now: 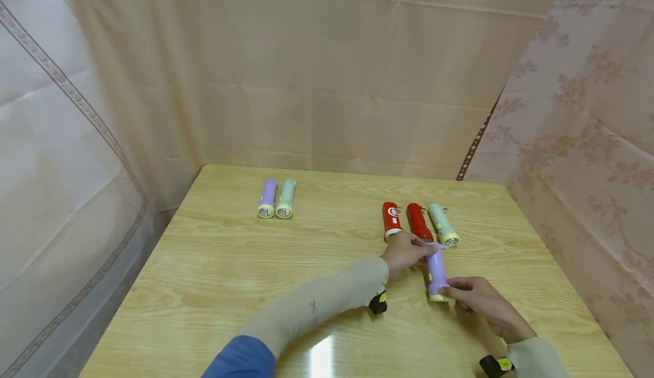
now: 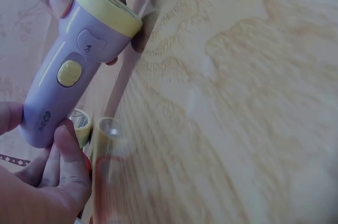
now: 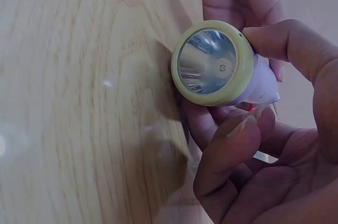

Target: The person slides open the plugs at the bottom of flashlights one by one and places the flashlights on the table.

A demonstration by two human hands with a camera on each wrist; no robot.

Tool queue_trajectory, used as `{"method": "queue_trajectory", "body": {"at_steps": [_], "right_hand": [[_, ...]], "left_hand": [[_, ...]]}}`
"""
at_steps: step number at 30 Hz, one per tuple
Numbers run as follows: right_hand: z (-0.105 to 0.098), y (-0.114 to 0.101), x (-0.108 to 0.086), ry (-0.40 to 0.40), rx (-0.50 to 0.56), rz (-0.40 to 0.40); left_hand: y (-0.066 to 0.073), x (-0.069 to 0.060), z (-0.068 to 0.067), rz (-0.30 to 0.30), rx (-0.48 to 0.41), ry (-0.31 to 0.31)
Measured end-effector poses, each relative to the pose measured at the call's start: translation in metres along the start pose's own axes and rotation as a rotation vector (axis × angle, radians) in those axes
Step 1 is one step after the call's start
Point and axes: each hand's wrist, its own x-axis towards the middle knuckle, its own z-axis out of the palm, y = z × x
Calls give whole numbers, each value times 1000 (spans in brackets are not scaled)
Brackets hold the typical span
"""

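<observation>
A purple flashlight (image 1: pixel 436 270) with a cream head rim is held by both hands near the front right of the table. My left hand (image 1: pixel 406 251) pinches its tail end, farther from me. At the head end, the thumb and fingers of my right hand (image 1: pixel 482 304) grip the rim. In the left wrist view the flashlight's cream switch (image 2: pixel 69 73) faces the camera. The lens (image 3: pixel 207 61) shows in the right wrist view. Just beyond my left hand lie a red flashlight with a white emblem (image 1: pixel 392 217), a plain red flashlight (image 1: pixel 419 222) and a green flashlight (image 1: pixel 443 225).
At the back left of the wooden table (image 1: pixel 219 264), another purple flashlight (image 1: pixel 268 192) and another green flashlight (image 1: pixel 287 195) lie side by side. A beige curtain (image 1: pixel 327 83) hangs behind the table, with patterned cloth (image 1: pixel 587 139) on the right.
</observation>
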Motion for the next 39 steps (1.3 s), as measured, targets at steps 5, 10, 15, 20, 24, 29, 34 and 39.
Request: {"method": "queue_trajectory", "body": {"at_steps": [5, 10, 15, 20, 24, 29, 34, 39], "right_hand": [[-4, 2, -3, 23, 0, 17], [-6, 4, -6, 39, 13, 44], [-10, 4, -9, 36, 15, 31], [-16, 5, -11, 33, 16, 28], [-19, 9, -12, 27, 23, 26], [-23, 12, -13, 33, 12, 29], [-28, 14, -13, 57, 2, 51], [-34, 17, -13, 49, 3, 50]], "left_hand": [[0, 1, 5, -8, -31, -8], [0, 3, 11, -45, -86, -17], [2, 4, 17, -68, -104, -8], [5, 4, 23, -76, -100, -6], [7, 3, 27, -78, -91, -7], [10, 4, 32, -87, -57, -7], [15, 7, 37, -100, -40, 8], [20, 9, 41, -119, -33, 21]]}}
